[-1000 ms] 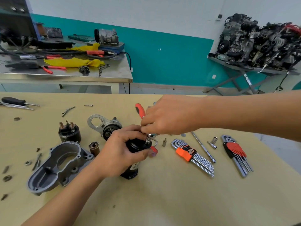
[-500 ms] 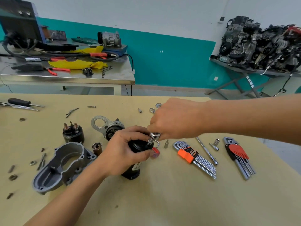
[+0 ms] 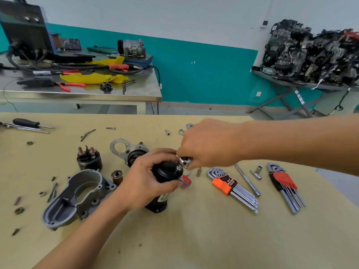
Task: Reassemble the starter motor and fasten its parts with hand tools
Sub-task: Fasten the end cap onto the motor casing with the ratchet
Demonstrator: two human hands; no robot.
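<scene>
- Left hand [image 3: 147, 183] wraps the black motor body [image 3: 157, 205], which stands upright mid-table [image 3: 194, 239].
- Right hand [image 3: 207, 146] pinches the chrome ratchet head [image 3: 184, 161], socket on the motor's top.
- Hands nearly touching.
- Grey housing [image 3: 77, 197] lies near the left forearm.

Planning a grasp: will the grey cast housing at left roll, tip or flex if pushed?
The grey cast housing looks like rigid metal, so probably stiff and weighty. It lies broad and flat, so likely slides, not rolls.
</scene>
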